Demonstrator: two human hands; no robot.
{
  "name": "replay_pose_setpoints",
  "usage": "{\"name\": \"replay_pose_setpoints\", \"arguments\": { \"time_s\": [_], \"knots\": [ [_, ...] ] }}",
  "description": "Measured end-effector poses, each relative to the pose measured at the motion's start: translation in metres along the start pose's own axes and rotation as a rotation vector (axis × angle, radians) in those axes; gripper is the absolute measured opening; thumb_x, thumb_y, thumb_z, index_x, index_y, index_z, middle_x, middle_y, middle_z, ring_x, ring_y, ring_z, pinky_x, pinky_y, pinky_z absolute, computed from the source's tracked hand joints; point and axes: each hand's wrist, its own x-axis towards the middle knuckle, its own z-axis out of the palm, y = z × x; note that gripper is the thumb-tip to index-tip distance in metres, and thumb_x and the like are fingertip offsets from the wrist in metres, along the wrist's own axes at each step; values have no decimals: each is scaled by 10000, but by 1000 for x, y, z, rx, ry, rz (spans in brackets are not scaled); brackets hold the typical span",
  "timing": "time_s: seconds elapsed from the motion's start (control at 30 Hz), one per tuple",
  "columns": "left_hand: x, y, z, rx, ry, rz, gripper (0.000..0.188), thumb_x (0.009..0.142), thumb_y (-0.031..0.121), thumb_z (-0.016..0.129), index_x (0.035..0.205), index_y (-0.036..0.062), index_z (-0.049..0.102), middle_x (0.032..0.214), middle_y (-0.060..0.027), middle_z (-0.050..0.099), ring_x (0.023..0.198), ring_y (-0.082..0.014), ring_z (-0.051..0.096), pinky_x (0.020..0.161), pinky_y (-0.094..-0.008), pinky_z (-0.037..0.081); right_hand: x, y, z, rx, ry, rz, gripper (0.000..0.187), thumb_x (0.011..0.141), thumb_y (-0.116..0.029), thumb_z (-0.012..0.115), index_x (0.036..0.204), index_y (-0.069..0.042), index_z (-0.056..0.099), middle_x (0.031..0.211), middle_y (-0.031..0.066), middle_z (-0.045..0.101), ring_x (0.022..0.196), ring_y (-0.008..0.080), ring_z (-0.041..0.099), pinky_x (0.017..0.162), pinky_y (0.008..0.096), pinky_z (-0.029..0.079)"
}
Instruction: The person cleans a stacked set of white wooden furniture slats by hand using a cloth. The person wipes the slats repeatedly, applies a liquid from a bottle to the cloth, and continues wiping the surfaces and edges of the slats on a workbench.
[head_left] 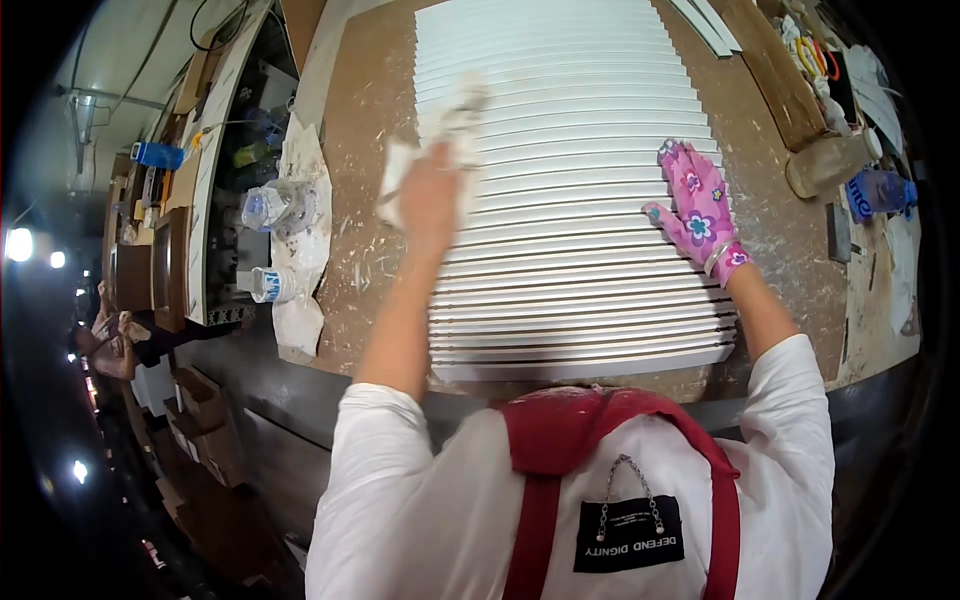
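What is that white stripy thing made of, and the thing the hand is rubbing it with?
The white slats look like painted wood or board: smooth, matte, straight-edged strips laid side by side; which one is hard to tell. The rag in the left hand looks like soft cloth or paper, crumpled and floppy. The glove on the right hand looks like knitted fabric, pink with flowers.

Wearer's clothing, head view.
White short-sleeved shirt under red apron straps; black patch with small chain on the bib. Right hand [702, 207] wears a pink glove with flower print; left hand [432, 195] bare.
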Motion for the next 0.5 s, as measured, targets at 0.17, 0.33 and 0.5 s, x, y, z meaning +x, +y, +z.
{"name": "replay_pose_setpoints", "arguments": {
  "time_s": [0.17, 0.33, 0.5],
  "knots": [
    [62, 14, -36, -325, 12, -232, 290, 936, 222, 474, 973, -6, 650, 798, -206, 648, 757, -340, 625, 710, -454, 480, 2, -2, -8, 3, -36, 0, 692, 872, -433, 571, 1375, 6, 392, 1449, 188, 370, 1364, 369, 292, 1138, 466, 206],
    [79, 178, 69, -216, 37, 397, 354, 873, 263, 542, 1174, 77, 554, 1046, -156, 614, 1042, -332, 556, 921, -498, 417, 4, -4, -5, 10, -15, -7, 688, 844, -405, 619, 1350, 10, 406, 1429, 202, 386, 1339, 391, 316, 1118, 473, 239],
    [61, 85, 58, -118, -6, 342, 458, 839, 331, 595, 1244, 124, 535, 1253, -87, 562, 1225, -333, 461, 947, -525, 379, 6, -4, -7, -6, -1, -16, 689, 845, -419, 620, 1346, 5, 414, 1419, 208, 392, 1321, 402, 333, 1102, 490, 255]
  ]
}}
